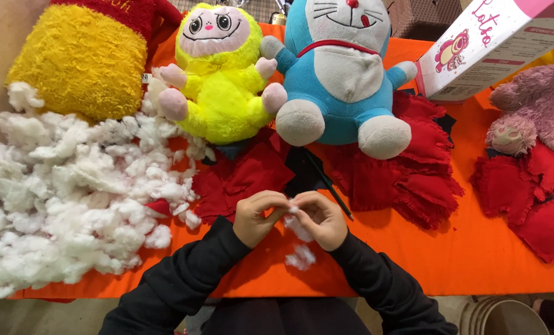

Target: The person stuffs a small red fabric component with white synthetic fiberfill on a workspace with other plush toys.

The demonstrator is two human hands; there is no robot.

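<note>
Both sets of fingertips pinched together on a small white stuffing tuft (293,214) — left hand (257,217) and right hand (322,218) touching, curled over the orange table (463,260). More tuft bits (300,255) lie just below. Big stuffing pile (66,192) left, red felt pieces (407,174) beyond — yellow plush (224,74) and blue cat plush (342,68) behind.

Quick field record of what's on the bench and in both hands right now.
left hand: pinching white stuffing tuft
right hand: pinching the same tuft
loose bit: on orange cloth, below the hands
stuffing pile: far left
plush toys: yellow toy, blue cat toy, pink bear
red fabric pieces: behind the hands
</note>
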